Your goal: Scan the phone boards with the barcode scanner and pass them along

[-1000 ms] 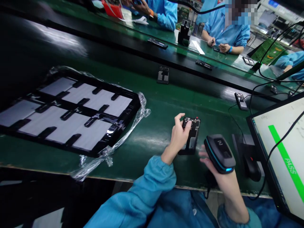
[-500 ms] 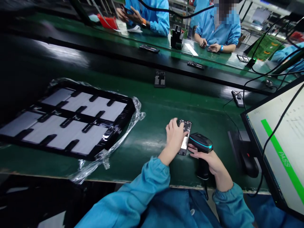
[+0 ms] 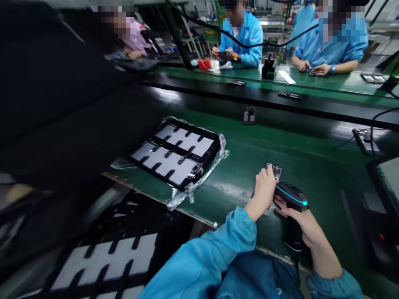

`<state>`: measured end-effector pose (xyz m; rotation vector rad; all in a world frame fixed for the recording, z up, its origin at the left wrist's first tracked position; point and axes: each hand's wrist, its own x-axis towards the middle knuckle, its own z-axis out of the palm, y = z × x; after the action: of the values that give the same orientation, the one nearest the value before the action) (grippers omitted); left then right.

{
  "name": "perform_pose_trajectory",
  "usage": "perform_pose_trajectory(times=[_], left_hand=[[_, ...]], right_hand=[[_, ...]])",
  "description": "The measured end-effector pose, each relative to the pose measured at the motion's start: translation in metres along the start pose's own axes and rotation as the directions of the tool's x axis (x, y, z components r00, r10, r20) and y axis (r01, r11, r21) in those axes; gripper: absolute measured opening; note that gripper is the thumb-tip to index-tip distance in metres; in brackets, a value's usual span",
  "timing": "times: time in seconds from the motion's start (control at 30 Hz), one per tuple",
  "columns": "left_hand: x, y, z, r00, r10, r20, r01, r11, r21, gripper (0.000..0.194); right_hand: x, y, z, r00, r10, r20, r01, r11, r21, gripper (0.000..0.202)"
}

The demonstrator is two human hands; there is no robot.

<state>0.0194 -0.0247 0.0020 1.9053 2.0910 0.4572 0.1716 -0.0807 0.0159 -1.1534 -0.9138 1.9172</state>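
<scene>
My left hand (image 3: 264,189) is closed on an opened smartphone (image 3: 277,170) with its bare circuit board showing at the top end. The hand covers most of the phone's length. My right hand (image 3: 308,228) grips a black barcode scanner (image 3: 292,196) with a lit blue strip. The scanner's head is close beside the phone and my left fingers, and its handle points down toward the bench's front edge.
Left on the green bench (image 3: 237,166) lies a black tray (image 3: 174,154) with light grey pockets and plastic wrap. Another tray (image 3: 109,259) sits lower down. A monitor (image 3: 388,178) stands right. Beyond runs a dark belt (image 3: 212,91) with phone parts; co-workers sit across it.
The view has swung left, so everything sits further right, and the lower tray has come into sight. My left hand now covers more of the phone; the scanner stays in my right hand.
</scene>
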Motion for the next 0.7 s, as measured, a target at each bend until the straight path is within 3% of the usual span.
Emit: perform_pose_trajectory(times=[0.13, 0.23, 0.33, 0.47, 0.53, 0.63, 0.67, 0.7], left_hand=[[0.01, -0.002, -0.01, 0.985, 0.022, 0.173, -0.002, 0.993, -0.114, 0.06], [0.02, -0.01, -0.015, 0.977, 0.054, 0.204, 0.018, 0.943, -0.333, 0.054], [0.033, -0.022, -0.012, 0.97, 0.02, 0.241, 0.111, 0.847, -0.52, 0.044], [0.045, -0.027, 0.0, 0.953, 0.042, 0.301, 0.143, 0.812, -0.566, 0.044], [0.048, -0.021, 0.006, 0.917, 0.027, 0.399, 0.255, 0.73, -0.635, 0.044], [0.053, -0.023, -0.003, 0.826, 0.043, 0.562, 0.471, 0.495, -0.73, 0.041], [0.054, -0.034, -0.014, 0.824, 0.074, 0.561, 0.485, 0.421, -0.767, 0.041], [0.054, -0.053, -0.03, 0.854, 0.086, 0.513, 0.45, 0.371, -0.812, 0.042]], right_hand=[[0.004, 0.003, -0.002, 1.0, 0.006, 0.002, -0.006, 1.0, 0.012, 0.054], [0.006, 0.003, -0.004, 1.0, 0.028, -0.009, -0.028, 0.999, -0.016, 0.05], [0.01, -0.003, -0.012, 1.0, 0.026, -0.005, -0.026, 0.982, -0.189, 0.046], [0.023, -0.021, -0.024, 1.0, 0.001, -0.004, -0.003, 0.858, -0.514, 0.038], [0.031, -0.029, -0.022, 0.999, -0.037, -0.016, 0.023, 0.858, -0.514, 0.04], [0.041, -0.031, -0.01, 0.998, -0.052, -0.023, 0.041, 0.94, -0.34, 0.04], [0.044, -0.03, -0.006, 0.999, -0.044, -0.026, 0.035, 0.962, -0.27, 0.039], [0.047, -0.029, -0.002, 0.999, -0.034, -0.034, 0.026, 0.977, -0.21, 0.038]])
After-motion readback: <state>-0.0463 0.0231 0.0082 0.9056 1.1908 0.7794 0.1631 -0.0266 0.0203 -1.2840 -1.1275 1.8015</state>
